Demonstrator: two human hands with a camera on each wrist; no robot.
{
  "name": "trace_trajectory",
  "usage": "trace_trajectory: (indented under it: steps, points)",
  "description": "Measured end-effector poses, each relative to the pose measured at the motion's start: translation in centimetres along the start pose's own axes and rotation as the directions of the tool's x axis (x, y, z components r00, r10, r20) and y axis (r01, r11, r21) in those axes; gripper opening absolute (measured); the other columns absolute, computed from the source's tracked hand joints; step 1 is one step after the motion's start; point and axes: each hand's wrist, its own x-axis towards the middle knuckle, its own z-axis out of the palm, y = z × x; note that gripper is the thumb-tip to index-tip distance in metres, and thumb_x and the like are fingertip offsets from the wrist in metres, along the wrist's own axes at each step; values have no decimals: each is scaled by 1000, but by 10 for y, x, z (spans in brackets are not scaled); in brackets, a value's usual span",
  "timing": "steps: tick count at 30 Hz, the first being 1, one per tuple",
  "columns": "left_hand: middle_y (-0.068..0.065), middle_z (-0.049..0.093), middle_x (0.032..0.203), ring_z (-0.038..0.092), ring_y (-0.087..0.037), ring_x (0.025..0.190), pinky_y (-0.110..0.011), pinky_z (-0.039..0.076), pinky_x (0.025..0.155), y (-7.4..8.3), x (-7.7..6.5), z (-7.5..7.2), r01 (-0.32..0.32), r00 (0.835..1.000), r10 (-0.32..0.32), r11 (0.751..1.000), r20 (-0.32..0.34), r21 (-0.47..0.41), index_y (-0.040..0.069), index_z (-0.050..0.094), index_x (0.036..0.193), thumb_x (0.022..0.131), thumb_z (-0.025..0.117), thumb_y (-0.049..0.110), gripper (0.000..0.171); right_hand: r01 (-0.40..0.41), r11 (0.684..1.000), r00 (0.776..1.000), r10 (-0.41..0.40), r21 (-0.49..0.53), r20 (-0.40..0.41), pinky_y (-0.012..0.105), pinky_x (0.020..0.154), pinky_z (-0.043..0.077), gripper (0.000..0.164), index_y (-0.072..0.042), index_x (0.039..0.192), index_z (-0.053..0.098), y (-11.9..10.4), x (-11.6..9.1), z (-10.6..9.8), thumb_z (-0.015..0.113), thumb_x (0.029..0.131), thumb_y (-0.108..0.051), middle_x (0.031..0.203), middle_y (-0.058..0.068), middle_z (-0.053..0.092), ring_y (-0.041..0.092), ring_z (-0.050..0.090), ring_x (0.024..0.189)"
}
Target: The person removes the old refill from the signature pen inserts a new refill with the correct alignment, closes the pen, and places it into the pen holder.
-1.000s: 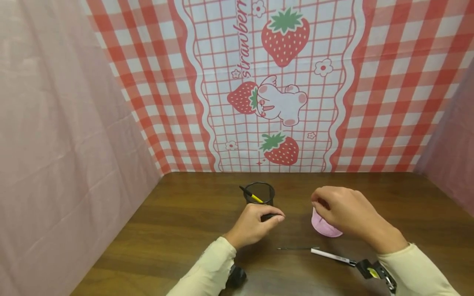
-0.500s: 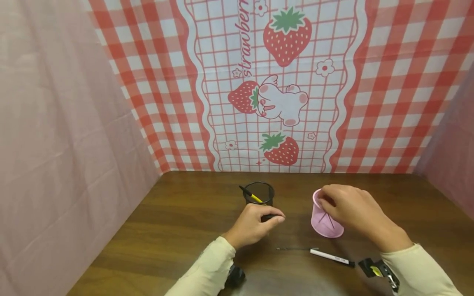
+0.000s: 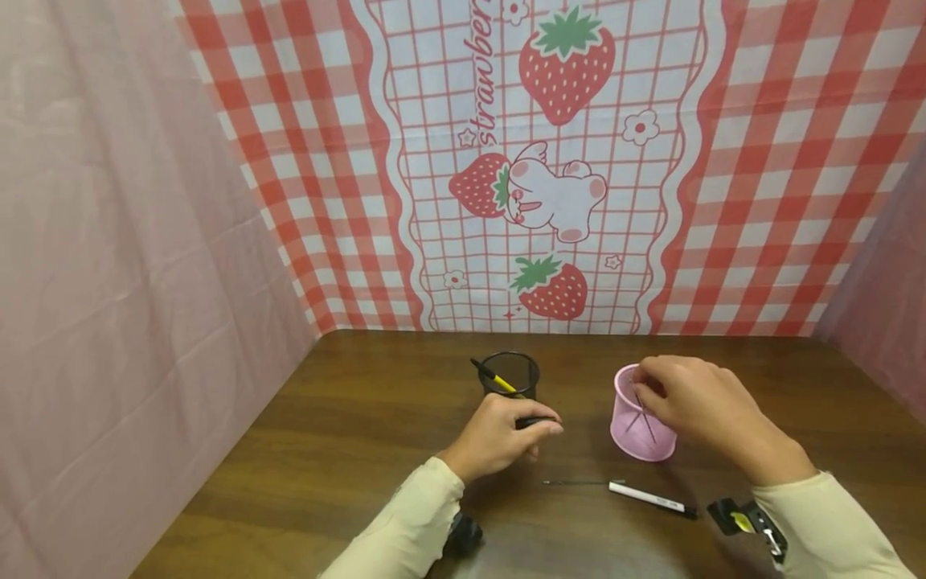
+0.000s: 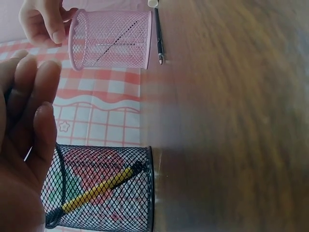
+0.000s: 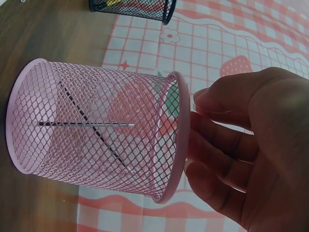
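Observation:
My right hand (image 3: 705, 406) is over a pink mesh pencil cup (image 5: 99, 128), fingertips right at its rim and loosely bent. Nothing shows between these fingers in the right wrist view. Two thin dark sticks, like pen refills (image 5: 87, 124), stand crossed inside the cup. My left hand (image 3: 499, 434) hovers in front of a black mesh pencil cup (image 4: 104, 188), its fingers loosely curled. A dark patch fills the gap between thumb and forefinger in the head view; no held thing shows in the left wrist view. A yellow pen with black ends (image 4: 96, 188) leans inside the black cup.
Near the front of the wooden table (image 3: 347, 474) lie a white marker with a black end (image 3: 647, 497) and a thin dark refill-like stick (image 3: 579, 482). A strawberry-print cloth (image 3: 564, 193) hangs behind, and pink curtains (image 3: 130, 281) flank the sides.
My right hand has moved slightly right and up from the pink cup, uncovering its rim and the two sticks inside. My left hand has stayed nearly in place. The view has shifted slightly.

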Motion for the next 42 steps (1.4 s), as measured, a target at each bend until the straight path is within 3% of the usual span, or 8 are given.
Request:
trace_trajectory:
  steps: [9,18,26,34,42]
  points:
    - [-4,72,71,62,9,59,-16,52,57,-1,0,0,18,1000,-18,1000,26,7,7,76,101,93,72,22,18,-21,1000,1000,21,5,15,44,55,47,10,-17,93,74,4,1,-1,78,85,-22,74,-10,61,12,53,64]
    - [-6,70,70,60,5,54,-17,50,53,-3,-2,-2,49,998,-48,999,27,-19,8,75,98,93,72,25,18,-37,999,999,35,30,35,37,54,43,9,-17,92,73,5,3,3,78,85,-21,73,-10,59,11,50,64]
    - [2,70,74,52,8,49,-15,48,49,-6,-4,-4,-15,1000,17,998,-24,60,13,76,99,95,71,24,13,-36,999,998,35,29,46,36,55,41,6,-20,88,71,3,7,8,77,87,-21,71,-11,55,12,48,64]
    - [4,74,94,61,5,80,-15,51,72,-5,-1,-5,-55,996,61,993,-61,105,11,77,100,95,71,24,15,-37,999,998,37,14,50,36,53,40,9,-22,82,68,4,9,11,75,87,-21,68,-11,53,13,47,62]
    - [7,69,86,49,6,64,-13,45,58,-3,0,-4,-2,1000,5,996,-31,85,10,76,101,95,72,22,14,-53,998,992,51,14,111,39,54,42,11,-24,80,66,8,14,10,75,86,-22,71,-10,56,13,50,64]
